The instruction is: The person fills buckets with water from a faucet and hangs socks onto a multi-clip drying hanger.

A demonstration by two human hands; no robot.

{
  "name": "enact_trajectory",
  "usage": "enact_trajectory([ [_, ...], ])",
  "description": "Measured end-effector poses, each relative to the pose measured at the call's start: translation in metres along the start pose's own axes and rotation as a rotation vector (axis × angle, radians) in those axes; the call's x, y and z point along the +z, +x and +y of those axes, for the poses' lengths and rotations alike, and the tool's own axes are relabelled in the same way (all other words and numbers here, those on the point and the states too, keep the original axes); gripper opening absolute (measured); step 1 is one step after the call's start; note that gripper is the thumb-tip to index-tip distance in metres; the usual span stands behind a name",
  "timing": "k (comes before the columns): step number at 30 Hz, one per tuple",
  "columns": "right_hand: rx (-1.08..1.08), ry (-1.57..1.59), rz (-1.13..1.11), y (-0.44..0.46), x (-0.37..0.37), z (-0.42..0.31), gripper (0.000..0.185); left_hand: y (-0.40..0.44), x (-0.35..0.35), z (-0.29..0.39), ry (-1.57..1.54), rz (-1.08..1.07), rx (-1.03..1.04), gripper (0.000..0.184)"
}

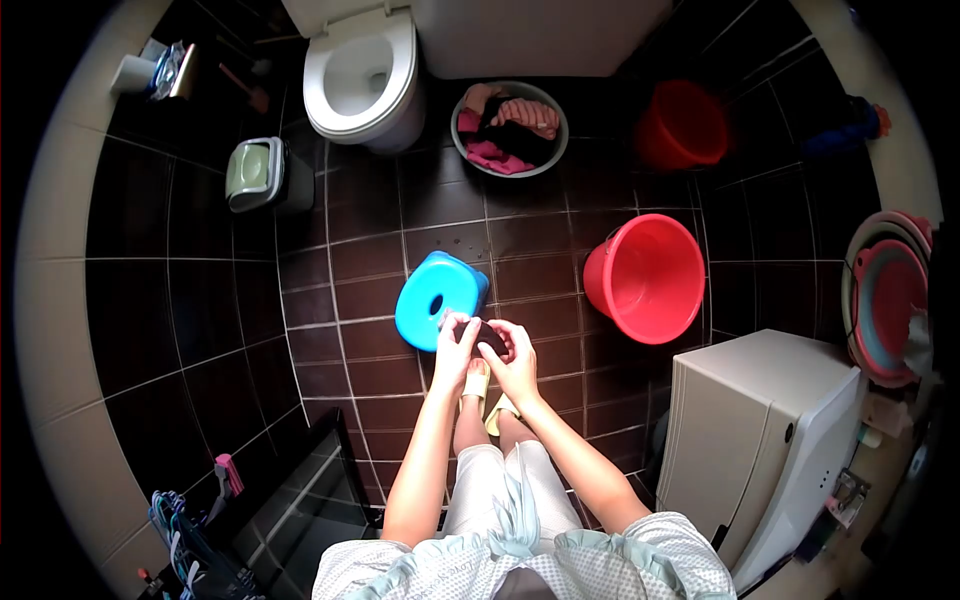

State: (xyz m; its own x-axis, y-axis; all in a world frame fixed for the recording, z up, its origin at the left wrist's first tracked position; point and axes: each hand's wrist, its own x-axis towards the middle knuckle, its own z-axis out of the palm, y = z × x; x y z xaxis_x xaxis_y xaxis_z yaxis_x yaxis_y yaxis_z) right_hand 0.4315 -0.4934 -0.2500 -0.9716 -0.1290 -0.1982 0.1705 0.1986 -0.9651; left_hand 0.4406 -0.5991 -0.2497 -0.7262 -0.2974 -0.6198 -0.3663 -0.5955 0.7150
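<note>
My left hand (459,341) and my right hand (514,352) are close together in front of my body, fingers curled inward. Between them is a small dark item (489,338); its kind is too hard to make out against the dark floor. Both hands appear closed on it. Just beyond my left hand stands a blue plastic stool (436,283) with a hole in its seat. My feet in yellow slippers (497,411) show below the hands.
A red bucket (655,280) stands to the right, with another red bucket (684,125) farther back. Ahead are a toilet (362,80) and a grey basin (556,160) of clothes. A bin (292,185) stands left; a white appliance (735,420) is near right.
</note>
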Motion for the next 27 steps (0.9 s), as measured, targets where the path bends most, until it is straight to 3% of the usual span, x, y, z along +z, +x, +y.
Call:
enact_trajectory([
  [1, 0.027, 0.05, 0.111, -0.006, -0.008, -0.029, 0.039, -0.005, 0.011, 0.006, 0.076, 0.025, 0.069, 0.014],
  [4, -0.158, -0.112, 0.138, -0.014, -0.042, -0.075, 0.037, -0.04, 0.048, 0.036, 0.24, 0.012, 0.146, 0.019],
  [7, 0.006, 0.398, 0.1, -0.022, -0.071, -0.106, 0.015, -0.085, 0.086, 0.071, 0.183, -0.091, 0.031, 0.022],
  [9, 0.051, 0.516, 0.173, -0.03, -0.093, -0.13, 0.011, -0.105, 0.106, 0.08, 0.202, -0.212, 0.169, 0.029],
  [13, 0.099, 0.619, 0.279, -0.055, -0.133, -0.168, 0.011, -0.148, 0.137, 0.105, 0.111, -0.425, -0.095, 0.054],
  [18, 0.045, 0.661, 0.427, -0.083, -0.163, -0.212, 0.014, -0.182, 0.168, 0.131, 0.089, -0.556, -0.151, 0.027],
  [27, -0.169, 0.924, 0.566, -0.127, -0.19, -0.282, 0.03, -0.228, 0.206, 0.158, 0.068, -0.674, -0.064, 0.024],
])
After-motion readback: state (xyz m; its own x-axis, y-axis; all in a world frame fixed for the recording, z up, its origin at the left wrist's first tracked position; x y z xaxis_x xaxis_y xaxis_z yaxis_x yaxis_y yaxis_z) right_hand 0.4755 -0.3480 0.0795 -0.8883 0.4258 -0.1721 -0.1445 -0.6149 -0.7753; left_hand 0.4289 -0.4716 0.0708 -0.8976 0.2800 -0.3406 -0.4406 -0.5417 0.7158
